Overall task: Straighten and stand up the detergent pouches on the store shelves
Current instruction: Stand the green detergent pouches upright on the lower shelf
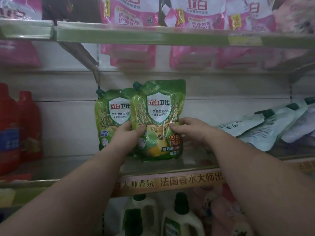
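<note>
Two green detergent pouches with dark green caps stand upright on the middle shelf [170, 165]. The front green pouch [158, 106] overlaps the second green pouch [110, 113] behind it to the left. My left hand [127, 136] grips the front pouch's left edge, thumb on its face. My right hand [189, 129] grips its right edge, fingers curled onto the front. Several pale white-green pouches [265, 123] lie flat and slanted at the right of the same shelf.
Red bottles [18, 126] stand at the shelf's left. Pink pouches [131, 11] line the upper shelf, more pink ones [133, 55] hang below it. White bottles with dark caps [180, 217] stand on the shelf beneath. Bare shelf lies between the red bottles and green pouches.
</note>
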`<state>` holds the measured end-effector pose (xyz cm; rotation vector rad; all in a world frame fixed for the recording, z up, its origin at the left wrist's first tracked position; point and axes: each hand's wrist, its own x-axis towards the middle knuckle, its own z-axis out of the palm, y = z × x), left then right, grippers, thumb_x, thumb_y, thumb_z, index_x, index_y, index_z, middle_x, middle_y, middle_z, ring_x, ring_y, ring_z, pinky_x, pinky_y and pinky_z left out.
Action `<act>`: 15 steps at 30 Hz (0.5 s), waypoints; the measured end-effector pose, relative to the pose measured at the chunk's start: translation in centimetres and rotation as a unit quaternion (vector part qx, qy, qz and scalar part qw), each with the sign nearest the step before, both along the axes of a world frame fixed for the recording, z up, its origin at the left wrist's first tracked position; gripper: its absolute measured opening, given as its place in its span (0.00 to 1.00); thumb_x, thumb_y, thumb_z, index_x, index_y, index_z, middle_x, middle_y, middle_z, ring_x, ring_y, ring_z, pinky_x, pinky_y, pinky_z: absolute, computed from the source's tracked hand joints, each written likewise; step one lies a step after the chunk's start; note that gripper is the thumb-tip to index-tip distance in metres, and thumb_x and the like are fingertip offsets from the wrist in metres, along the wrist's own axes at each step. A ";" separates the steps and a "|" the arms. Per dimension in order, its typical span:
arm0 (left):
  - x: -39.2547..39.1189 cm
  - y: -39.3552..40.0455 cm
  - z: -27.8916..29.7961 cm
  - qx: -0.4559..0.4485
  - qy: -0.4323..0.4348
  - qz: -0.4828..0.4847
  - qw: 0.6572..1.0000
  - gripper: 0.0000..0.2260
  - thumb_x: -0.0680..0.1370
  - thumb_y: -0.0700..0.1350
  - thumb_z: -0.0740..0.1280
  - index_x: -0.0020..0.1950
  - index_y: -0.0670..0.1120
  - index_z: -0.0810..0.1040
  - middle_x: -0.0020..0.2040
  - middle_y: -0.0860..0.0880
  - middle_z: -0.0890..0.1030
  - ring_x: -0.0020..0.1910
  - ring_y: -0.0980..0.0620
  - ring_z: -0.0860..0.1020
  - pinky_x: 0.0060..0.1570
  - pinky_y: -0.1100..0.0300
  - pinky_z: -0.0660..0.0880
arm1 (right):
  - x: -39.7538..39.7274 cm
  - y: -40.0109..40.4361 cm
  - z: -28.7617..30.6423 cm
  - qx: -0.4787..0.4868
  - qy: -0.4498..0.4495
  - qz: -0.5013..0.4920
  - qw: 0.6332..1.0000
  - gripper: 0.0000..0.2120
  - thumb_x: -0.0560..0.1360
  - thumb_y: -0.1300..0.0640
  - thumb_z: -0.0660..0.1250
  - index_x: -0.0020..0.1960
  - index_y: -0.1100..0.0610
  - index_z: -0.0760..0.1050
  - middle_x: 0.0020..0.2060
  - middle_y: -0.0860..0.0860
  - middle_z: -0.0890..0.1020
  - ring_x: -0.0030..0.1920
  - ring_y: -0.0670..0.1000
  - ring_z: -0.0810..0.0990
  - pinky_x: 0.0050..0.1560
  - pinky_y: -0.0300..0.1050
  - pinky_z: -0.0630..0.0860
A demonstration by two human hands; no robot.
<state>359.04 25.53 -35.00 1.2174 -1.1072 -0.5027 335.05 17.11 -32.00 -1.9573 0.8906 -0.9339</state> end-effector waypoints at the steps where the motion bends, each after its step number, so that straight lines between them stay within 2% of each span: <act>1: 0.2 -0.3 -0.1 0.003 0.003 -0.004 1.000 0.34 0.69 0.68 0.76 0.72 0.55 0.78 0.66 0.51 0.83 0.64 0.43 0.81 0.67 0.34 0.77 | 0.1 0.1 -0.1 -0.009 -0.012 -0.005 1.000 0.25 0.78 0.40 0.75 0.69 0.52 0.76 0.57 0.52 0.87 0.55 0.54 0.86 0.47 0.52 0.84; 4: -1.4 1.4 0.7 0.025 0.040 -0.010 0.999 0.33 0.70 0.64 0.77 0.73 0.54 0.77 0.68 0.49 0.82 0.66 0.41 0.80 0.68 0.33 0.75 | 0.5 -0.1 -0.4 -0.019 -0.051 -0.021 0.998 0.22 0.79 0.42 0.74 0.67 0.53 0.78 0.54 0.51 0.88 0.53 0.53 0.86 0.42 0.49 0.82; 5: -1.8 1.7 0.9 0.031 0.047 -0.015 0.998 0.27 0.74 0.61 0.76 0.70 0.53 0.78 0.66 0.49 0.82 0.65 0.41 0.80 0.69 0.34 0.74 | 0.6 -0.1 -0.5 -0.021 -0.056 -0.026 0.998 0.21 0.79 0.42 0.74 0.66 0.53 0.78 0.53 0.51 0.88 0.53 0.53 0.87 0.42 0.50 0.83; 7: -2.0 1.9 1.1 0.031 0.052 -0.015 0.998 0.13 0.81 0.54 0.74 0.64 0.54 0.81 0.62 0.49 0.84 0.63 0.42 0.80 0.69 0.35 0.74 | 0.8 -0.5 -0.6 -0.010 -0.068 -0.030 0.997 0.19 0.79 0.43 0.75 0.64 0.53 0.79 0.54 0.53 0.88 0.54 0.54 0.87 0.47 0.58 0.87; 8: -2.1 1.8 1.2 0.031 0.050 -0.009 0.998 0.13 0.82 0.52 0.73 0.65 0.53 0.81 0.62 0.49 0.84 0.62 0.42 0.80 0.68 0.36 0.74 | 0.9 -0.7 -0.6 -0.004 -0.073 -0.032 0.997 0.19 0.79 0.44 0.75 0.63 0.53 0.79 0.54 0.53 0.88 0.54 0.55 0.87 0.51 0.61 0.87; 11: -1.9 1.5 1.5 0.039 0.044 -0.007 0.998 0.21 0.83 0.51 0.73 0.74 0.49 0.76 0.65 0.46 0.82 0.57 0.44 0.81 0.55 0.44 0.80 | 1.0 -0.8 -0.4 -0.013 -0.072 -0.035 0.997 0.21 0.79 0.44 0.75 0.65 0.54 0.78 0.54 0.53 0.88 0.55 0.56 0.87 0.53 0.62 0.87; 12: -1.8 1.4 1.6 0.042 0.047 -0.011 0.998 0.24 0.82 0.52 0.74 0.76 0.49 0.74 0.67 0.45 0.82 0.58 0.43 0.82 0.54 0.44 0.81 | 1.1 -0.7 -0.3 -0.019 -0.070 -0.037 0.997 0.21 0.79 0.44 0.75 0.66 0.54 0.78 0.54 0.53 0.88 0.55 0.56 0.87 0.53 0.62 0.87; 15: -1.3 0.8 1.5 0.039 0.051 -0.003 0.998 0.32 0.76 0.57 0.76 0.78 0.53 0.72 0.71 0.45 0.80 0.64 0.38 0.81 0.63 0.33 0.78 | 1.3 -0.6 -0.1 -0.038 -0.060 -0.046 0.996 0.22 0.79 0.44 0.75 0.67 0.55 0.78 0.55 0.53 0.88 0.54 0.56 0.87 0.53 0.62 0.87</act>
